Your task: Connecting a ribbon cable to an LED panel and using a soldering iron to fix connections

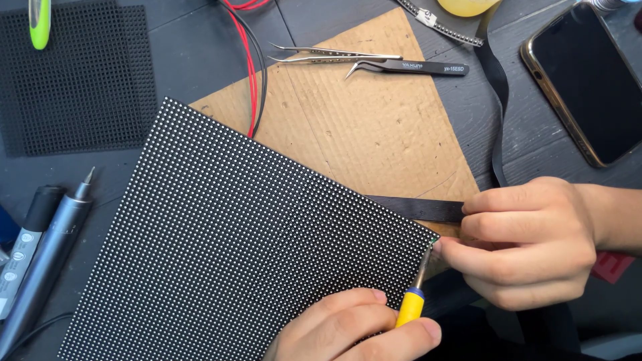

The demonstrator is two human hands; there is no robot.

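**Head view: dotted panel steadied at its corner, small screwdriver at the edge**

From my remote seat I see a large black LED panel [247,247] lying tilted on the dark desk [521,134], its far edge resting over a sheet of brown corrugated cardboard [374,127]. The panel's face is a fine grid of pale dots, matte and bumpy. I judge it stiff and flat but fragile on the face, so it is best held by the edges or a corner, not by pressing on the dots.

My left hand [354,331], at 6 o'clock, has its fingers curled around a yellow-handled screwdriver [414,297], whose thin metal tip meets the panel's corner at 3 o'clock. My right hand [528,244] sits just beside that corner, fingers pressed together and pinching the panel's edge; a flat black ribbed strap [414,208] runs out from under the panel beneath these fingers.

At 12 o'clock lie two metal tweezers [348,55], smooth and pointed. Red and black wires [253,73] run under the panel. A dark phone [588,80] sits at 2 o'clock, a black mesh mat [73,80] at 10 o'clock, and a grey pen-shaped tool [47,257] at 8 o'clock.
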